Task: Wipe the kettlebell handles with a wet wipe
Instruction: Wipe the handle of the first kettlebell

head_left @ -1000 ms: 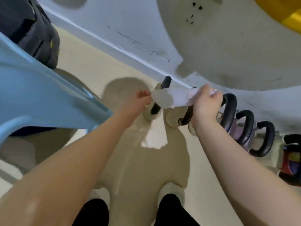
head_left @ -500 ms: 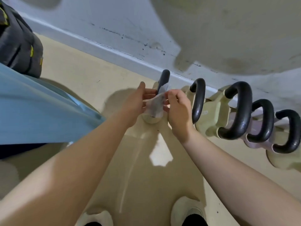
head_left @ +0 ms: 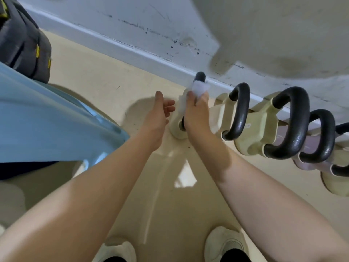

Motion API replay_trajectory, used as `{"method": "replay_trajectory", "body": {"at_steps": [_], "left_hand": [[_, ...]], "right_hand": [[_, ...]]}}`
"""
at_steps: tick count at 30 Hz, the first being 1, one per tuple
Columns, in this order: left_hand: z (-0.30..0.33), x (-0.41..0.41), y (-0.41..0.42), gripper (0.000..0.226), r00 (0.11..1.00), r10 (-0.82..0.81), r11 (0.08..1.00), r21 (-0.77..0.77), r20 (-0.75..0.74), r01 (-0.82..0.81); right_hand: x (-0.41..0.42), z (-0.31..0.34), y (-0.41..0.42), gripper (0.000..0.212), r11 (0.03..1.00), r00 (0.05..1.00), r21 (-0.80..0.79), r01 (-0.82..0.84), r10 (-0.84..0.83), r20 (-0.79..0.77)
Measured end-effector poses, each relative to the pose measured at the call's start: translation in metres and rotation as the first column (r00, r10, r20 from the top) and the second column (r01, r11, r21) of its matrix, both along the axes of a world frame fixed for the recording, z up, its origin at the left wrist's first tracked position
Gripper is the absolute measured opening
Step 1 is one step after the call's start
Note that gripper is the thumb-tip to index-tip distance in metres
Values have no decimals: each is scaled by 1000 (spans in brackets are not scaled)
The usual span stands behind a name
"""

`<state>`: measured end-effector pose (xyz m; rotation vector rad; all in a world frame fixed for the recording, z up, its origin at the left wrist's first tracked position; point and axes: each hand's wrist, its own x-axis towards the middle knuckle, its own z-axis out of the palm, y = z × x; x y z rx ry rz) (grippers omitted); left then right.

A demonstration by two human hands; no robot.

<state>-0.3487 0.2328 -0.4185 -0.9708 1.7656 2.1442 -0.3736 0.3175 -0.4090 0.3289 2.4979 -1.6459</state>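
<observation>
Several cream kettlebells with black handles stand in a row along the wall. My right hand [head_left: 196,110] grips the white wet wipe [head_left: 198,88], wrapped around the black handle [head_left: 200,75] of the leftmost kettlebell [head_left: 176,128]. Only the handle's top shows above the wipe. My left hand [head_left: 160,112] hovers just left of that kettlebell, fingers apart and holding nothing. The second kettlebell's handle [head_left: 238,110] and the third one's handle [head_left: 294,121] stand bare to the right.
A white baseboard and scuffed wall [head_left: 143,35] run behind the row. A dark backpack [head_left: 22,44] sits at the upper left and a light blue surface [head_left: 47,125] juts in from the left. My white shoes [head_left: 224,242] stand on the beige floor below.
My left hand has let go of the wipe and opened beside the kettlebell. My right hand has wrapped the wipe around the leftmost handle and closed on it.
</observation>
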Motion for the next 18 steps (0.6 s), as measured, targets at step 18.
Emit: {"method": "replay_trajectory", "body": {"at_steps": [18], "left_hand": [[5,4,-15,54,999,53,999,-13,-10,-53]], "right_hand": [[2,-12,40,19,85,475,994,-61,879,-46]]}}
